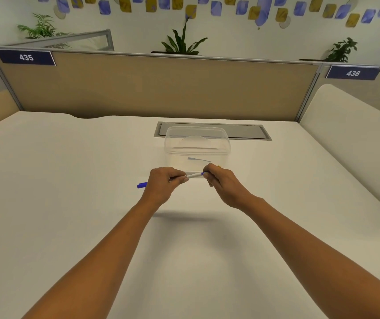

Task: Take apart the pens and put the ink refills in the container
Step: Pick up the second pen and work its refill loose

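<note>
The white bench (92,203) is nearly bare, with a clear plastic container (197,143) standing open near its middle, in front of a grey cable hatch (248,131). Through the container's near wall a thin pale-blue sliver shows, possibly a refill already inside, though it is too faint to be sure. Just in front of the container, both hands hold one pen (194,174) level between them: the left hand (164,184) is closed around the tip end of the white barrel, and the right hand (221,180) pinches the blue end piece. A blue cap (141,185) pokes out from behind the left hand; whether it lies on the bench or is held cannot be told. The step in hand looks like taking this pen apart. Next would be to pull or twist the ends apart, draw out the refill, and drop it into the container close ahead.
</note>
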The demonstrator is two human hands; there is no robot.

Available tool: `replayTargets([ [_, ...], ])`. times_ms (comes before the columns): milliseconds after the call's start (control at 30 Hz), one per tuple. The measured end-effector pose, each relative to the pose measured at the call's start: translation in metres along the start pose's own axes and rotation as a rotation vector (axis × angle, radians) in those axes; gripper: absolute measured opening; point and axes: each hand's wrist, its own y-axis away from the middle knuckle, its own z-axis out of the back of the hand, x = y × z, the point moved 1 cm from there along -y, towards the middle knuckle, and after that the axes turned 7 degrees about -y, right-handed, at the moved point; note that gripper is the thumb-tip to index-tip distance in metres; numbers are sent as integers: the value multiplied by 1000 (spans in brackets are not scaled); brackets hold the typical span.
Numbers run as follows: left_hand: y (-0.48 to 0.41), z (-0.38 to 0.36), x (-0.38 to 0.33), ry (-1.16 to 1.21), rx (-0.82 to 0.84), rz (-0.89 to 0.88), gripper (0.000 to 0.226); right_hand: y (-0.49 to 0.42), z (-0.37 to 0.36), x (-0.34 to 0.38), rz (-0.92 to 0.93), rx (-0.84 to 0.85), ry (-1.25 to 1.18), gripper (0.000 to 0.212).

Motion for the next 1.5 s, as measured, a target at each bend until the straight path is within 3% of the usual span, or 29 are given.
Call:
replayTargets([
  [500, 4, -3, -1, -127, -166, -169, 15, -2, -8, 3, -332, 1, -466, 39],
  [733, 4, -4, -1, -178, -168, -223, 16, -1, -11, 6, -458, -1, -634, 45],
  [867, 0, 0, -1, -210, -107, -225, 17, -4, -11, 8, -343, -60, -333, 44],
  [967, -3, 2, -2, -211, -62, -218, 17, -5, -9, 6, -187, -105, -174, 31],
  [1067, -5, 4, -3, -187, -37, -180, 17, -2, -5, 3, -87, -60, -52, 21],
  [1200, -6, 2, -2, -148, 44, -102, 17, 2, 1, 0, 27, -3, 162, 25],
  [1333, -6, 3, -1, -105, 30, -80, 15, 1, 3, 1, 48, 18, 188, 22],
  [1500, -5, 7, -3, -93, -1, -117, 15, -2, 4, 4, -67, 49, 35, 27],
])
